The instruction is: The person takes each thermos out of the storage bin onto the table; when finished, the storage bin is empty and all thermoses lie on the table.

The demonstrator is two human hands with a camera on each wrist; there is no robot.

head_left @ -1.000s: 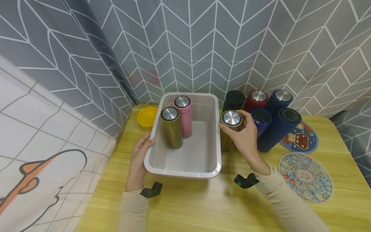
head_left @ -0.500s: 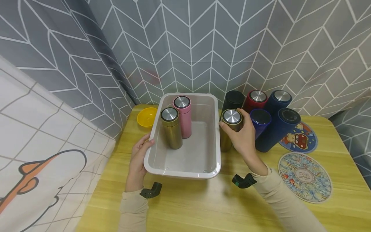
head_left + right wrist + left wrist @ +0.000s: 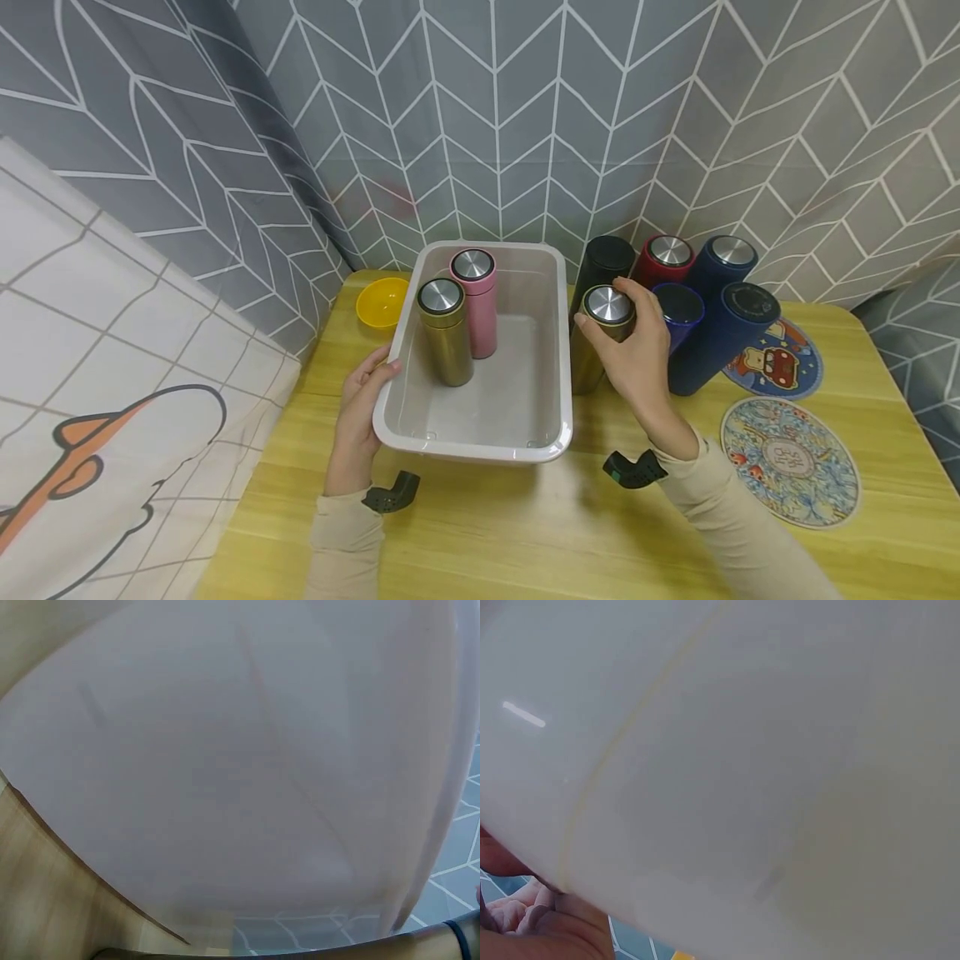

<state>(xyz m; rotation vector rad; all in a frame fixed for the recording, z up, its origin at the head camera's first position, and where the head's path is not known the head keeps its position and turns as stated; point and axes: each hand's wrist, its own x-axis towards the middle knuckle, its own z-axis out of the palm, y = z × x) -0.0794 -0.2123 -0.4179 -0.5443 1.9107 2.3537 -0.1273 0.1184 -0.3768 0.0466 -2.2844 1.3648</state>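
Observation:
In the head view my left hand [image 3: 360, 408] grips the left rim of a grey-white plastic basin [image 3: 480, 452], thumb over the edge. A gold thermos [image 3: 447, 350] and a pink thermos [image 3: 483, 321] stand inside it on the left. My right hand [image 3: 636, 358] holds a second gold thermos [image 3: 588, 362] round its top, just outside the basin's right wall. The silver lid is visible; its base is partly hidden. In the left wrist view the basin's wall [image 3: 705, 787] hides most of my left hand [image 3: 547, 930]. The right wrist view shows the basin's wall [image 3: 210, 765] and the gold thermos [image 3: 427, 946] along the bottom.
Close to my right hand are a black thermos [image 3: 606, 260], a red one [image 3: 664, 260], a purple one [image 3: 679, 310] and dark blue ones [image 3: 712, 342]. Two round mats [image 3: 791, 462] lie at right. A yellow bowl [image 3: 381, 303] sits behind my left hand.
My right hand and the top of the gold thermos have shifted slightly to the right, away from the basin's rim. The left hand and the basin hold still.

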